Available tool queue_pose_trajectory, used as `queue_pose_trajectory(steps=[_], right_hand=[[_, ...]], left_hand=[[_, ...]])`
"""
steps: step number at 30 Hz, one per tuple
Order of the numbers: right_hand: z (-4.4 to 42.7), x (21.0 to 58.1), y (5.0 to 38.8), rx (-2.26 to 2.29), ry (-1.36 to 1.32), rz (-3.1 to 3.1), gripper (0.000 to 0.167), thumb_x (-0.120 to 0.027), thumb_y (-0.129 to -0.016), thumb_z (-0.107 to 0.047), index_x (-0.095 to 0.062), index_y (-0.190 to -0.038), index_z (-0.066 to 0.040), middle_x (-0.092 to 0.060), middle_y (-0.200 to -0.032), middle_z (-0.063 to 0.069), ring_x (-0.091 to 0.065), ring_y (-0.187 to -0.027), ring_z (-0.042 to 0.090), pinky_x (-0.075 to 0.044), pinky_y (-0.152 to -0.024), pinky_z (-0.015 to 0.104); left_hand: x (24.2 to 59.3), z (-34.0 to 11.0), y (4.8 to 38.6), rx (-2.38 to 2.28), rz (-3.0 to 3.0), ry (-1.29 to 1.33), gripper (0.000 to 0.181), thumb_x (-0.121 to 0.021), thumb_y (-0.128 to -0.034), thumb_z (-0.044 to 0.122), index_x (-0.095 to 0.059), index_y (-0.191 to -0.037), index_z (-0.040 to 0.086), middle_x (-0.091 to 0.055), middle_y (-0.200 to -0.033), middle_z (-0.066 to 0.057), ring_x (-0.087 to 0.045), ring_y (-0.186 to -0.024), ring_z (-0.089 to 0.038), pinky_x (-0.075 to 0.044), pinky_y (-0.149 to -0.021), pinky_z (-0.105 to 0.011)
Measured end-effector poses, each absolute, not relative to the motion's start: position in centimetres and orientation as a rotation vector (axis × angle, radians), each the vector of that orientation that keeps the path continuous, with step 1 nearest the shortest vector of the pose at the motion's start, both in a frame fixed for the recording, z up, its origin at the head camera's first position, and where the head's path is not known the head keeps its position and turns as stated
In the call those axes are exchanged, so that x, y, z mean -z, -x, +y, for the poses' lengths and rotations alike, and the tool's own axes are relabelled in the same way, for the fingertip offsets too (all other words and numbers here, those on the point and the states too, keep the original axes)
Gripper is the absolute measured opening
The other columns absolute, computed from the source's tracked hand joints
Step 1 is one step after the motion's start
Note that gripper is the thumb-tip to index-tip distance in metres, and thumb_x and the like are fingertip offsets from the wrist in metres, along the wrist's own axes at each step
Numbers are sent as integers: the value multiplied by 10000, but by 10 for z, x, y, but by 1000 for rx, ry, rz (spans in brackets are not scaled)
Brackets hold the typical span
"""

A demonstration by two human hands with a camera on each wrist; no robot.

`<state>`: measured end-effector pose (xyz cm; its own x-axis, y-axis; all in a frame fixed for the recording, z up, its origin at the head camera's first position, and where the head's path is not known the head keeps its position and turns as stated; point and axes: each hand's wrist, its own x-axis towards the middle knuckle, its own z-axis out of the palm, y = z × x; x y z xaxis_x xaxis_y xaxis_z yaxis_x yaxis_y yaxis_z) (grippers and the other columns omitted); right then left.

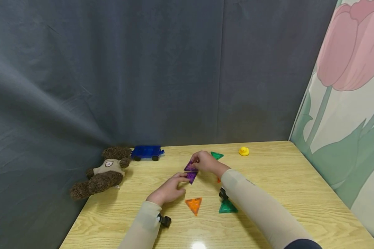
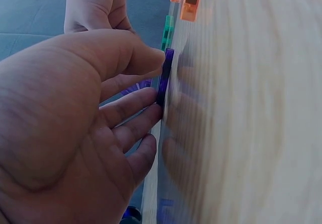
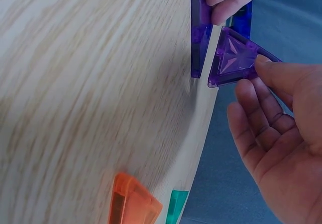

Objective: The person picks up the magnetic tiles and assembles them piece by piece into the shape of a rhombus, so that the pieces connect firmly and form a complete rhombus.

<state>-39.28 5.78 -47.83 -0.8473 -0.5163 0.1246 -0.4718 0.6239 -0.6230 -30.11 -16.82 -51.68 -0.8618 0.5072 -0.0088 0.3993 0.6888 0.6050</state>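
Two purple triangular tiles meet near the middle of the table. My right hand (image 1: 207, 162) pinches the farther purple tile (image 3: 234, 58) between thumb and fingers; in the right wrist view it is tilted, raised off the wood, with a narrow gap to the other tile. The nearer purple tile (image 1: 191, 177) lies on the table, and the fingertips of my left hand (image 1: 169, 190) rest on its edge. In the left wrist view that tile (image 2: 165, 75) shows edge-on beside the left thumb and fingers, which are spread and only slightly bent.
An orange triangle (image 1: 194, 205) and a green triangle (image 1: 228, 206) lie nearer. Another green tile (image 1: 217, 155) and an orange piece (image 1: 219, 180) are by the right forearm. A yellow duck (image 1: 244, 151), blue wheeled car (image 1: 146, 152) and brown teddy bear (image 1: 107, 169) sit farther out.
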Motion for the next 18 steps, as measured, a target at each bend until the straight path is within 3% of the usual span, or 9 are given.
queue_pose_trajectory(steps=[18], right_hand=[[57, 483, 388, 976, 758, 2732, 59, -782, -968, -152, -782, -1012, -113, -707, -902, -43, -620, -773, 126, -543, -688, 279]], left_hand=[[519, -169, 302, -897, 2727, -731, 470, -650, -1029, 172, -601, -1496, 161, -390, -1633, -45, -378, -1501, -310, -368, -1191, -517]])
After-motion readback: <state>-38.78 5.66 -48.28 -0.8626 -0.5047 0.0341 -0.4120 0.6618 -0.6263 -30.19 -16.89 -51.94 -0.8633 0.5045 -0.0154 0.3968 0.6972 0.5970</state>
